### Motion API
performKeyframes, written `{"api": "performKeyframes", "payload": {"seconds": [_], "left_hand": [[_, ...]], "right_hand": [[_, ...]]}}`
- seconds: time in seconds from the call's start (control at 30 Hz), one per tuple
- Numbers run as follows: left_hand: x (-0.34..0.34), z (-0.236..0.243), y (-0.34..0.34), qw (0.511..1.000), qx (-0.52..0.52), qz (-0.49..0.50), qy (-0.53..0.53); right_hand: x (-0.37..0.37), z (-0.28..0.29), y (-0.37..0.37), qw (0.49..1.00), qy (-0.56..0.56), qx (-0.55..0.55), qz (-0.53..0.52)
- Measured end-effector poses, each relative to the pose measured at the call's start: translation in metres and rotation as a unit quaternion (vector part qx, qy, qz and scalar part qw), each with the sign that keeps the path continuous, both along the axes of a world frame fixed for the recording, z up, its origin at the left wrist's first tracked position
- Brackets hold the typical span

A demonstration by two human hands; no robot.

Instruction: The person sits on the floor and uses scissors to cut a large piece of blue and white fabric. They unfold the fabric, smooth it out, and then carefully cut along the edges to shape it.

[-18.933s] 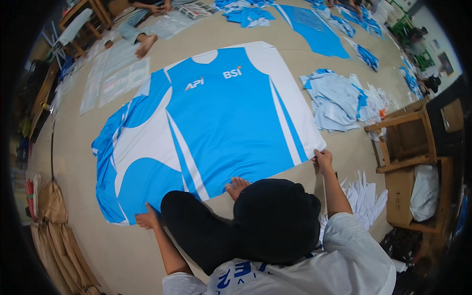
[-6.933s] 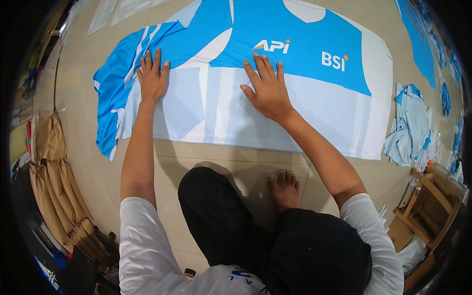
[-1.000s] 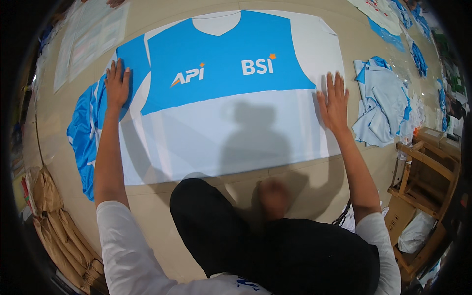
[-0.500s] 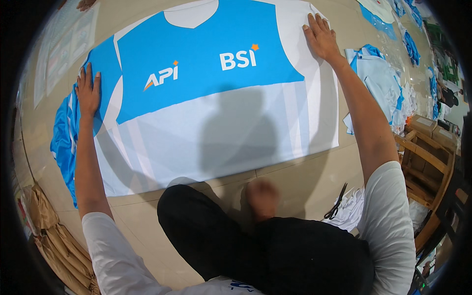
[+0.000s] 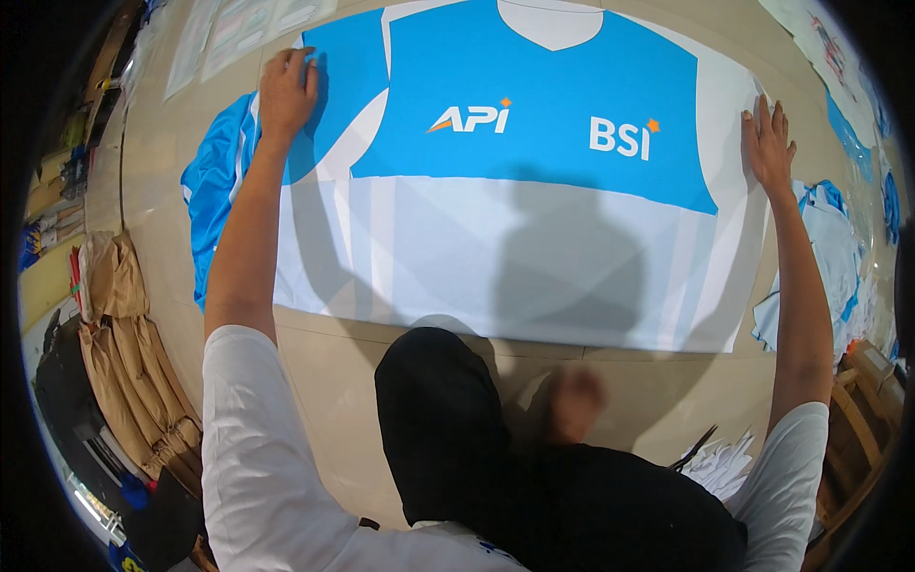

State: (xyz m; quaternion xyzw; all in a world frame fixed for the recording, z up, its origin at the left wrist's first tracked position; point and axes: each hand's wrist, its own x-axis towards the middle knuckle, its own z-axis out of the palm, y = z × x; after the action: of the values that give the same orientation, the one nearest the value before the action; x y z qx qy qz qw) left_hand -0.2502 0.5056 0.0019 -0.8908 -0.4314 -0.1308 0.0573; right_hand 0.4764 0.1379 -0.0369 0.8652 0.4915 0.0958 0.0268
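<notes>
A wide fabric panel (image 5: 429, 224), printed with a blue and pale grey shirt front on white, lies spread over the tiled floor before me. My left hand (image 5: 289, 93) rests on its upper left edge, at the blue sleeve part, with fingers slightly bent and apart. On the white right margin lies my right hand (image 5: 770, 145), fingers spread and pointing away from me. Neither hand appears to hold anything. Crumpled blue glossy fabric (image 5: 217, 181) sits beside the panel's left edge, under and beyond my left forearm. My shadow falls across the panel's lower half.
Dark scissors (image 5: 694, 448) and white scraps (image 5: 726, 465) lie near my right knee. More pale blue cloth pieces (image 5: 827, 250) are heaped at the right, above a wooden frame (image 5: 858, 429). Brown folded paper or cloth (image 5: 133, 372) stands at the left. My bare foot (image 5: 575, 405) is blurred below the panel.
The whole view has swung left, so the panel sits farther right in the picture. Both hands remain at the panel's sides; the left hand's fingers look more bent than before.
</notes>
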Motion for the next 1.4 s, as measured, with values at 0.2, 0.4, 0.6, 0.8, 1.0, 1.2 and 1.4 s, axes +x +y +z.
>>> {"api": "performKeyframes", "payload": {"seconds": [0.2,0.4,0.6,0.8,1.0,1.2,1.4], "left_hand": [[-0.003,-0.013,-0.011,0.999,-0.022,0.006,-0.035],[-0.011,-0.033,-0.005,0.997,-0.019,0.045,-0.058],[-0.024,-0.044,0.007,0.994,-0.043,0.067,-0.068],[-0.033,-0.046,0.007,0.994,-0.048,0.06,-0.081],[-0.023,-0.036,-0.044,0.991,-0.077,0.034,-0.108],[-0.042,-0.035,-0.064,0.993,-0.074,0.076,-0.041],[-0.05,-0.037,-0.061,0.992,-0.074,0.087,-0.046]], "right_hand": [[0.001,-0.007,0.003,0.998,0.064,0.014,0.008],[0.003,-0.009,0.0,0.996,0.093,0.016,-0.009],[-0.002,-0.006,0.0,0.996,0.09,0.008,-0.016],[-0.004,-0.004,-0.001,0.993,0.113,0.018,-0.021],[-0.009,0.007,-0.029,0.99,0.127,0.056,-0.011],[-0.036,0.006,-0.047,0.992,0.121,0.027,-0.004],[-0.038,0.003,-0.05,0.992,0.12,0.023,-0.024]]}}
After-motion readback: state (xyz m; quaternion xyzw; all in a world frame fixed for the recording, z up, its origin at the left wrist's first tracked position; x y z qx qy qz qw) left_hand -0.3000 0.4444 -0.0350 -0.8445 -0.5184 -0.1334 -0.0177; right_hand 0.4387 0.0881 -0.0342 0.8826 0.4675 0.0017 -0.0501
